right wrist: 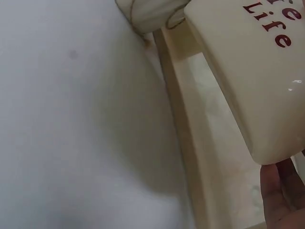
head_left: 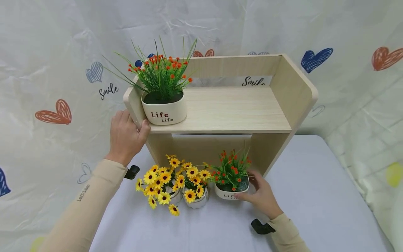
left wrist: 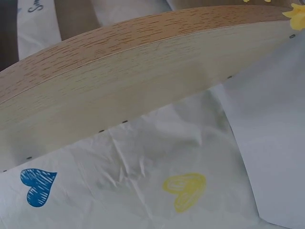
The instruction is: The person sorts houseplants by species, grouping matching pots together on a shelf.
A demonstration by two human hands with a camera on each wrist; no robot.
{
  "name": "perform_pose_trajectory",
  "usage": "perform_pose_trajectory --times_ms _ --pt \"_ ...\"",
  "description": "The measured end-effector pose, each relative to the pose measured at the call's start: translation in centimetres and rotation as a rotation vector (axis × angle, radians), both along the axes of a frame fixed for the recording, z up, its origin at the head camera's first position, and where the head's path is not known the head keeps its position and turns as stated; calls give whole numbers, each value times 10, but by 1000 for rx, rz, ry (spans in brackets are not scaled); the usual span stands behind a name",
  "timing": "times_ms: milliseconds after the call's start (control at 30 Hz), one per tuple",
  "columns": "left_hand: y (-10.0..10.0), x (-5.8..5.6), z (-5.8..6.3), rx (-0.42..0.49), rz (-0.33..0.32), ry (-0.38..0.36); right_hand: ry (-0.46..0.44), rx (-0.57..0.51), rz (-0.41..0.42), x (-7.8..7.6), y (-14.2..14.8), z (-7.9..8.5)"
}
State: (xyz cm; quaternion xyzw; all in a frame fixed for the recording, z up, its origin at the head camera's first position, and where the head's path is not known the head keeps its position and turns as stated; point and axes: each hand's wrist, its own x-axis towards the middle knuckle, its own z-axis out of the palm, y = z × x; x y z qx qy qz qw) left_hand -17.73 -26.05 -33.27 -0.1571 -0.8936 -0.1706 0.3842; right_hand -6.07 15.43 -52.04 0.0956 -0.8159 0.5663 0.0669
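My left hand (head_left: 126,136) grips the left side panel of a pale wooden two-tier shelf (head_left: 234,108), thumb over its front edge. The left wrist view shows that panel (left wrist: 119,71) but no hand. With thumb and fingers, my right hand (head_left: 262,194) holds one end of a white oval "Life" flowerpot (head_left: 225,193) with red flowers, in front of the lower tier. In the right wrist view the pot (right wrist: 252,81) looks raised off the table, fingertips (right wrist: 270,183) against its end. A larger matching flowerpot (head_left: 165,111) stands on the upper tier at the left.
Two pots of yellow flowers, one at the left (head_left: 158,180) and one nearer the middle (head_left: 196,201), stand before the lower tier. The shelf rests on a white-covered table (head_left: 315,196). Behind hangs a white sheet (head_left: 217,21) printed with hearts.
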Motion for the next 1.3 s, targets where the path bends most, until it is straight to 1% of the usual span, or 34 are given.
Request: perform_pose_trajectory --times_ms 100,333,467,700,833,933,1067,1167,1300 --pt "0 0 0 -1 -2 0 18 3 9 -2 5 11" --pt "0 1 2 0 -5 7 49 -92 27 -1 13 43" --pt "0 1 3 5 -1 5 71 -76 20 1 15 60" --pt "0 2 2 3 4 6 93 -52 25 6 15 85" --pt "0 2 2 0 3 4 153 -49 47 9 13 101" --pt "0 2 2 -3 1 4 225 -61 96 11 13 111" --pt "0 2 1 -4 -1 5 284 -99 152 15 13 124" --pt "0 2 1 -6 -2 5 290 -110 155 19 12 135" --pt "0 1 2 -10 -3 7 315 -74 130 20 13 148"
